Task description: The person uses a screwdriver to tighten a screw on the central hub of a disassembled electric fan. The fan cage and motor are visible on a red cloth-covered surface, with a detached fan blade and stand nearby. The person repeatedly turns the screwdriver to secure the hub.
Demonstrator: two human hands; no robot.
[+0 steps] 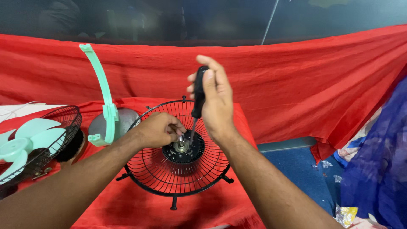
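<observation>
Both forearms are reaching in from the bottom edge toward a black wire fan guard (178, 178), which is lying dished-side up on a red cloth (127, 208). At the guard's hub (183, 148), the left hand (159, 129) is pinching closed on something small that cannot be made out. Just above the hub, the right hand (216, 99) is wrapping tight around a black-handled screwdriver (198, 95), its shaft pointing down to the hub. Left of the guard, a mint-green curved band (104, 91) is leaning upright, and further left a second fan with mint-green blades (25, 138) is resting.
</observation>
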